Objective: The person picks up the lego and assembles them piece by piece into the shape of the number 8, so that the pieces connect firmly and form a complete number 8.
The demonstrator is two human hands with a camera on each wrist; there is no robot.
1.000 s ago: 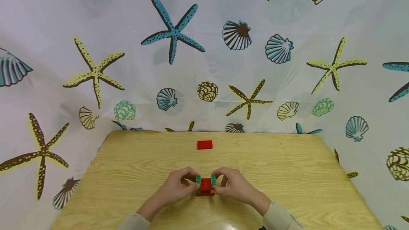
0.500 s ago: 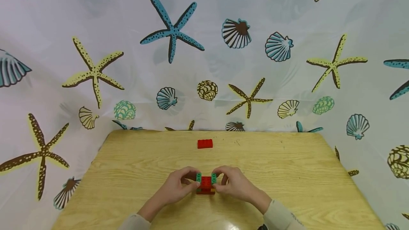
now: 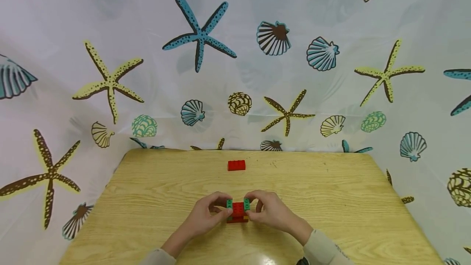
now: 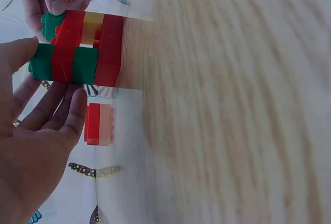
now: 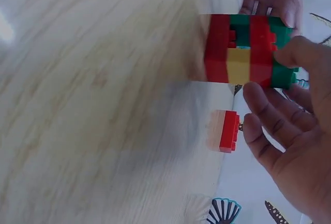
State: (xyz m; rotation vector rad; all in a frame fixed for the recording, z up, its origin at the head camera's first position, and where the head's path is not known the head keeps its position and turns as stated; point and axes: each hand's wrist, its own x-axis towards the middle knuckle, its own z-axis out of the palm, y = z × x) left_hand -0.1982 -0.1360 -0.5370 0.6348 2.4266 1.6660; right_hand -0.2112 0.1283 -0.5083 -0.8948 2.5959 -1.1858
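A small stack of toy building bricks stands on the wooden table between both hands. At its base lies a red brick (image 4: 109, 50). Above that sit a green brick (image 4: 85, 65) on the left and a yellow brick (image 5: 238, 65) on the right. Another red brick (image 3: 238, 209) bridges these two. On top, a green brick (image 3: 229, 203) at the left end is pinched between thumb and finger of my left hand (image 3: 209, 212). My right hand (image 3: 271, 212) likewise pinches the green brick (image 3: 247, 204) at the right end. Fingertips partly cover both top bricks.
A loose red brick (image 3: 236, 165) lies farther back on the wooden table (image 3: 165, 183), beyond the stack. A white curtain (image 3: 235, 72) with starfish and shell prints hangs behind the table and along both sides.
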